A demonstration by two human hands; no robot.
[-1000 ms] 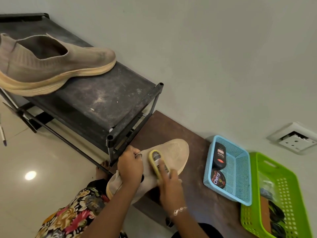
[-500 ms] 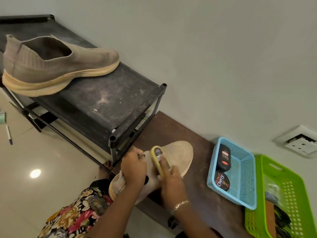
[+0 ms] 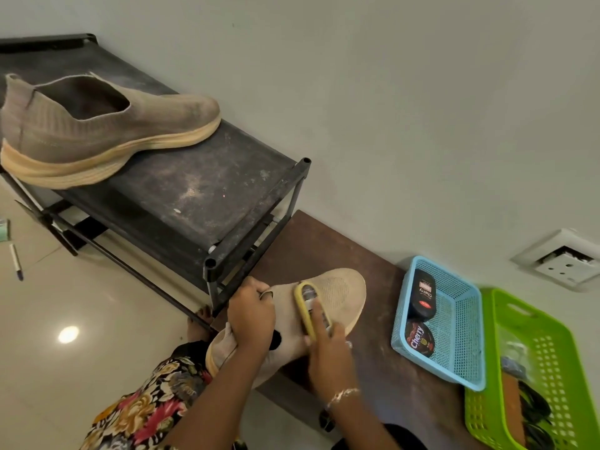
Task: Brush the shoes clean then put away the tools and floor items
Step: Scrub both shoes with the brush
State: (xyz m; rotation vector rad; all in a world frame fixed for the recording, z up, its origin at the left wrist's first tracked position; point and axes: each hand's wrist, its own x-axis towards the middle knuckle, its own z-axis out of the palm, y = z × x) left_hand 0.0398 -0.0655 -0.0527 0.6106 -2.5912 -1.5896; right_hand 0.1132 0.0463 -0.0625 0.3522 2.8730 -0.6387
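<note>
Brown tabletop (image 3: pixel 380 323), left hand (image 3: pixel 251 316) gripping beige knit shoe (image 3: pixel 344 290), right hand (image 3: pixel 328 352) gripping yellow oval brush (image 3: pixel 303 305), blue mesh basket (image 3: pixel 461 336) at three o'clock.

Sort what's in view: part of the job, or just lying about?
Job: beige shoe in left hand, brush in right hand, second shoe, polish bottle, polish tin, blue basket, green basket, floor pen.
Lying about: shoe rack, bench, wall socket.

A home entryway: shoe rack (image 3: pixel 181 196), tiled floor (image 3: pixel 81 319), wall socket (image 3: pixel 561 263)
</note>
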